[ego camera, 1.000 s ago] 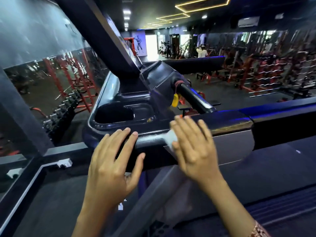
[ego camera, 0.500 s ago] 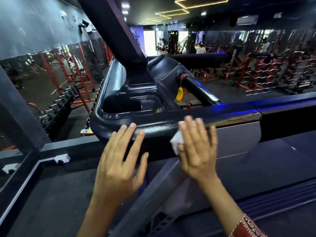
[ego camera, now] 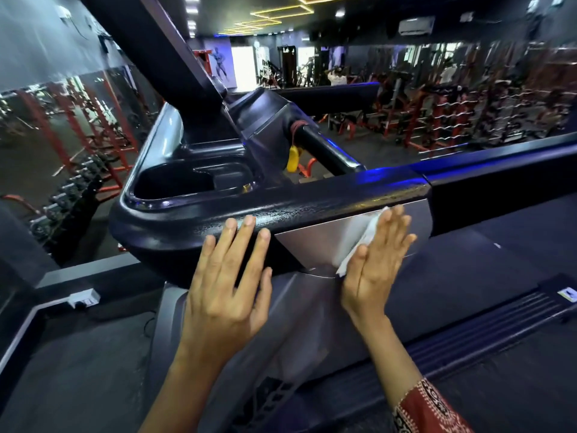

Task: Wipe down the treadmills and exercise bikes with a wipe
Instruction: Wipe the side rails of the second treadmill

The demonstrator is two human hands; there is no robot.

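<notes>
White and thin, the wipe lies flat against the silver panel of the treadmill, just under its black handrail. Our right hand pins it there with the palm down and the fingers straight, so only its left edge and top corner show. Our left hand is flat too, holding nothing, its fingertips resting on the handrail's lower edge. We judge the wipe light, limp and probably damp, apt to bunch or slip out. It should handle best pressed under the whole palm, not pinched by a corner. The panel looks hard and smooth.
</notes>
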